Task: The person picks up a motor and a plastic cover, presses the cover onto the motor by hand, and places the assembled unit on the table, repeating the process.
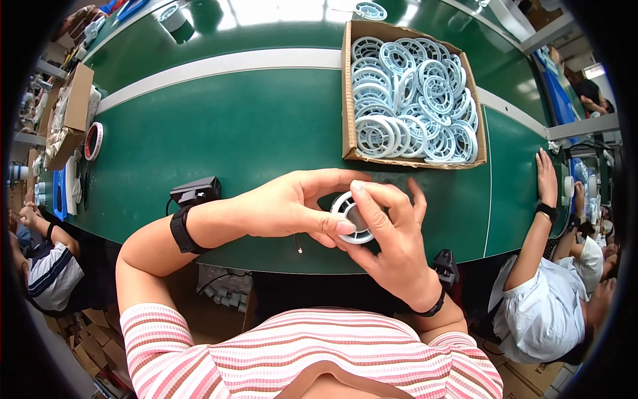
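Note:
Both my hands meet over the near part of the green table and hold a round white plastic ring part (352,214) with a greyish middle. My left hand (299,203) grips it from the left, its thumb lying across the lower rim. From the right, my right hand (395,243) closes on it, with the index finger over the face and other fingers behind or below. Fingers cover part of the ring. A thin wire end with a small pale tip (298,249) shows below my left hand.
A cardboard box (348,93) full of pale blue-white spoked rings stands beyond my right hand. Black devices sit at the table edge, left (197,191) and right (446,266). A tape roll (94,141) lies far left. Co-workers sit on both sides; one hand (546,178) rests at right.

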### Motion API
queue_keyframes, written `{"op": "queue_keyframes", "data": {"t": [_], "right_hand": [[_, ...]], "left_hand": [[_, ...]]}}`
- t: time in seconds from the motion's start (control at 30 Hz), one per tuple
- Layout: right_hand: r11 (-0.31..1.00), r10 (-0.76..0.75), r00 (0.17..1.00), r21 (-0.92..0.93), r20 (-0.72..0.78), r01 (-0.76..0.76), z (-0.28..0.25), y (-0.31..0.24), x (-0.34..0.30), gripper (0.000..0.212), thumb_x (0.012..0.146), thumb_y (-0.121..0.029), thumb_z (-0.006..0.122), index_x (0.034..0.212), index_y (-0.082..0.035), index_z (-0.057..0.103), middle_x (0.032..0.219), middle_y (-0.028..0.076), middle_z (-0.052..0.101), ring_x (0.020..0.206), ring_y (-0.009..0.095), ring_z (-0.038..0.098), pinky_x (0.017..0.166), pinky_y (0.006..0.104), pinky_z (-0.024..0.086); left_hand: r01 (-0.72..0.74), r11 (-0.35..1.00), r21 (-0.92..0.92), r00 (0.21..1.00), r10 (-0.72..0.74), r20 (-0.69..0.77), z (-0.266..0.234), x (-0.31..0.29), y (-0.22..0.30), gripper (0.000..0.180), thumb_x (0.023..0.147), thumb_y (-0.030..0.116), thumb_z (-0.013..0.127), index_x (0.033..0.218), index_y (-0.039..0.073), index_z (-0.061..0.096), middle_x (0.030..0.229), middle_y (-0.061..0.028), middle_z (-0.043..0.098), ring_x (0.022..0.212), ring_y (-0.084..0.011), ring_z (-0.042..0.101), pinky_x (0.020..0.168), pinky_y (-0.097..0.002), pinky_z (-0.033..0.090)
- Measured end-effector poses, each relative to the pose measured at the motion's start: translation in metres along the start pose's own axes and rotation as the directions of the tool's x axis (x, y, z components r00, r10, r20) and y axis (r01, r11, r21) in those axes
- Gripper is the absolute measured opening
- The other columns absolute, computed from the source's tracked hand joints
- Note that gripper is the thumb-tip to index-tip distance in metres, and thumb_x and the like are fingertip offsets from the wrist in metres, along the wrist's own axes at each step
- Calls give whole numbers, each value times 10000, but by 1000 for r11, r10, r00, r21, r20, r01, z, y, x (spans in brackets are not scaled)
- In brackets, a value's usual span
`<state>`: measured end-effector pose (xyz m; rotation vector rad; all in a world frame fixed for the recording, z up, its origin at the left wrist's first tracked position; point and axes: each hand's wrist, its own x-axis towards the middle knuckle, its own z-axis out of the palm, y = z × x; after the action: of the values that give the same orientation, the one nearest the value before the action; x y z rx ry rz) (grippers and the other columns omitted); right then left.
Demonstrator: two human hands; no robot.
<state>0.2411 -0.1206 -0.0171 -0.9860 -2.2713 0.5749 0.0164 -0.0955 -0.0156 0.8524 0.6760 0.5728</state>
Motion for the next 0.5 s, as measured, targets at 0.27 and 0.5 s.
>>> {"op": "queue_keyframes", "data": {"t": [0.27, 0.5], "right_hand": [[967, 115, 993, -228, -23, -117, -52, 12, -28, 676, 695, -19, 794, 1341, -81, 603, 1258, 100, 587, 1234, 340, 539, 1101, 516, 342], [772, 204, 906, -508, -372, -382, -114, 100, -51, 608, 777, -50, 757, 1356, -59, 573, 1373, 133, 547, 1259, 343, 506, 1106, 442, 354]], "left_hand": [[-173, 930, 324, 937, 256, -236, -19, -6, -7, 203, 1041, 190, 601, 1098, -2, 627, 991, -75, 687, 825, -141, 712, 712, -260, 575], [-256, 939, 230, 880, 324, -347, -24, 4, -3, 302, 1059, 286, 574, 938, 19, 645, 832, -54, 671, 711, -139, 697, 648, -242, 552]]}}
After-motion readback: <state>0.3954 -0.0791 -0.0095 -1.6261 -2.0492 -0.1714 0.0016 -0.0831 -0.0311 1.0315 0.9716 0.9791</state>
